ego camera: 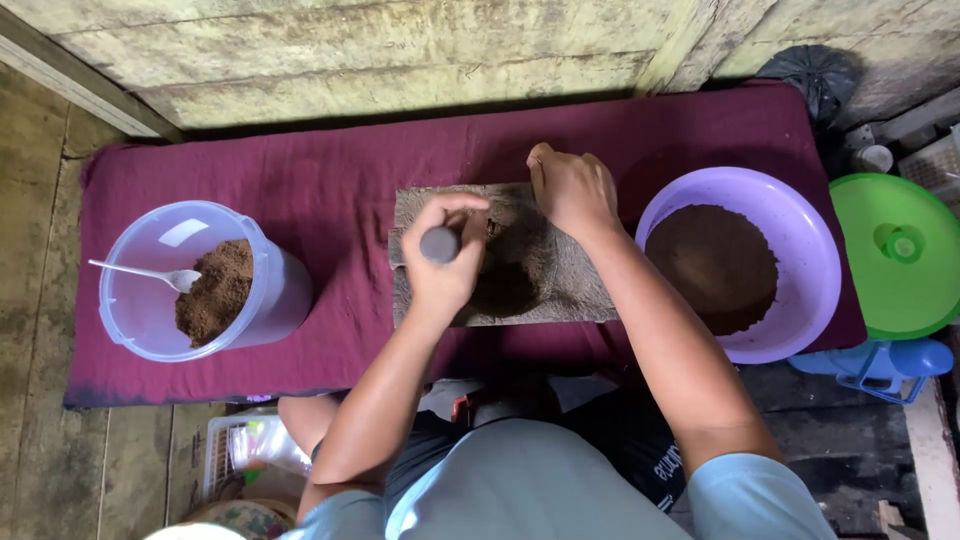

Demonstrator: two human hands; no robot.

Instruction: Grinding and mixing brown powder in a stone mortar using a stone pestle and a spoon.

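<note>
Pestle (440, 244) stands in the closed grip of the left hand (445, 262) over the stone slab (560, 290) in the middle of the maroon cloth (330, 190), while the right hand (572, 190) presses curled on the slab's far edge, between the clear tub (150, 310) and the purple bowl (810, 250).

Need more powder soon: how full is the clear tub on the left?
Partly full: brown powder covers only part of the clear tub, with a spoon resting in it.
</note>
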